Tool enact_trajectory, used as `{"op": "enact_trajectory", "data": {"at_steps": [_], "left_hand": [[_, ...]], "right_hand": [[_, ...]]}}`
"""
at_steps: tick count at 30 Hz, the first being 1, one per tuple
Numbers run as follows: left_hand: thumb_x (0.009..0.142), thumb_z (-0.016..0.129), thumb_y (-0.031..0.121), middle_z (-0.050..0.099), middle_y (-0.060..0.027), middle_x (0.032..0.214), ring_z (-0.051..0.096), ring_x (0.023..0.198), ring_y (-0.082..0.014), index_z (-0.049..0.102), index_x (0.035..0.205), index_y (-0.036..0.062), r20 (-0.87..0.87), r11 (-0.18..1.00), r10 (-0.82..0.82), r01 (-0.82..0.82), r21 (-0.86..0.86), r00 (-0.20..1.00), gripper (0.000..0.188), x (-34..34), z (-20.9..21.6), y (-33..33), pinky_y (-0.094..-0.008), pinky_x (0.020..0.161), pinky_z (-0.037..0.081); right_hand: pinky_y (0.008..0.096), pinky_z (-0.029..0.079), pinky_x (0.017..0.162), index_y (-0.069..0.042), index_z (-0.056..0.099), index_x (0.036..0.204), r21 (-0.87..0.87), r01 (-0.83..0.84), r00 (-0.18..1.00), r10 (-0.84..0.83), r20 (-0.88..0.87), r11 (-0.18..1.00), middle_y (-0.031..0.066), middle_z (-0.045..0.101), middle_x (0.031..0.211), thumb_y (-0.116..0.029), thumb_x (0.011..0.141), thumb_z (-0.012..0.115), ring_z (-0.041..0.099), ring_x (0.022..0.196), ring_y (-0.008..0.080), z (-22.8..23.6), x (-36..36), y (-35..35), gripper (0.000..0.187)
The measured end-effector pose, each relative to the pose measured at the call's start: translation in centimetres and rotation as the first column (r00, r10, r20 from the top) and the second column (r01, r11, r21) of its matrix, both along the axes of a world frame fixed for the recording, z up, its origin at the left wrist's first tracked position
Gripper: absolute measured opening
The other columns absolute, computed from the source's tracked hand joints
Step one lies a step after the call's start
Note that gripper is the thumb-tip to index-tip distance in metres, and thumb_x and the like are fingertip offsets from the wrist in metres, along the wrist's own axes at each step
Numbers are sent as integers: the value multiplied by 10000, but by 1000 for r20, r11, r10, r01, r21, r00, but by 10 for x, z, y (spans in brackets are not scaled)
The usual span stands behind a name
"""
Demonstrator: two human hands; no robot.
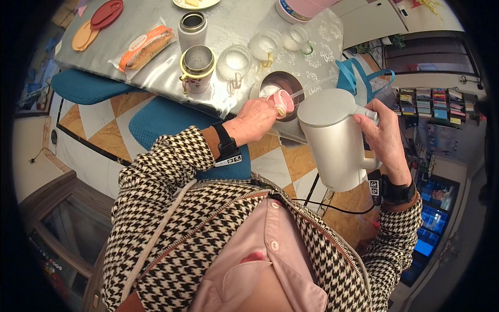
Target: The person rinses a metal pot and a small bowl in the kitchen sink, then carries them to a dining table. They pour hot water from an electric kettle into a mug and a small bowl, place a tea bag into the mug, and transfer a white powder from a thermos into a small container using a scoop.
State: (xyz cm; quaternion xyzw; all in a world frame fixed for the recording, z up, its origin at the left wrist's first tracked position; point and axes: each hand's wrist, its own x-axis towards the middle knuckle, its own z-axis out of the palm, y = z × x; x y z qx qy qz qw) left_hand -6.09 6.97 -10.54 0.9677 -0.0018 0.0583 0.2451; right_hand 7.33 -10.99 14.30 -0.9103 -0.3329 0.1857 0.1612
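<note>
Apparently the step in hand is rinsing or wetting the pink lid [281,102] over the bowl [287,78], with the kettle [335,151] brought in to pour. That is a judgement from how the things stand; I cannot tell for sure whether water is running.

The left hand [253,120] pinches the lid between its fingers, holding it above the bowl's mouth and hiding part of the bowl's near rim. The bowl sits at the near edge of the table [228,26]. The right hand [383,130] is wrapped round the upper part of the kettle's handle, thumb toward the body. The kettle is in the air, just right of the bowl, its grey top on and its side away from the handle turned toward the bowl. How far it is tipped is hard to judge from above.

To the left on the table stand a mug [199,83] with a yellow rim and a thermos [192,40] behind it, both uncovered. Glass mugs [235,62] stand between these and the bowl.

As I read it, the next move calls for a small, steady tilt of the right wrist, the flow kept within the bowl's rim, while the left fingers turn the lid and stay clear of the stream. If the water is hot, those fingers are the main risk.
</note>
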Motion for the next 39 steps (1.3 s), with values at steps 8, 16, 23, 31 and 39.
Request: {"op": "enact_trajectory", "data": {"at_steps": [8,16,23,31,39], "left_hand": [[717,690,54,670,-100,990,644,948,-269,673,952,36,-34,994,-52,55,94,998,236,-5,4,0,-368,800,547],[737,674,61,667,-111,985,648,949,-279,672,944,32,-4,996,-43,43,76,999,209,-6,-3,0,-370,809,544],[735,672,61,665,-120,981,651,947,-288,669,947,28,14,995,-57,56,82,998,214,-1,-4,-3,-379,803,545],[725,683,71,669,-122,973,662,940,-301,674,946,27,62,999,-28,26,28,998,227,-2,3,-1,-392,787,556],[660,741,57,673,-155,1041,661,983,-321,683,1022,43,58,1000,9,-8,-23,998,366,-26,25,4,-410,804,564]], "right_hand": [[286,430,525,53,592,899,-5,-105,993,105,60,994,54,573,672,-281,923,723,505,629,89,-7,2,8,359],[352,503,594,72,610,913,-93,-96,992,103,67,991,167,629,697,-261,901,749,605,639,171,0,-1,18,362],[349,497,597,71,603,912,-61,-73,995,76,58,995,148,614,691,-258,909,737,575,635,162,-4,2,10,355],[244,401,499,26,592,897,88,132,991,-128,-49,987,16,557,666,-205,930,715,484,591,52,-15,-1,-26,263],[206,298,406,-23,576,910,365,292,955,-248,-162,884,-23,527,634,-183,978,636,421,466,23,-6,-39,-62,185]]}}
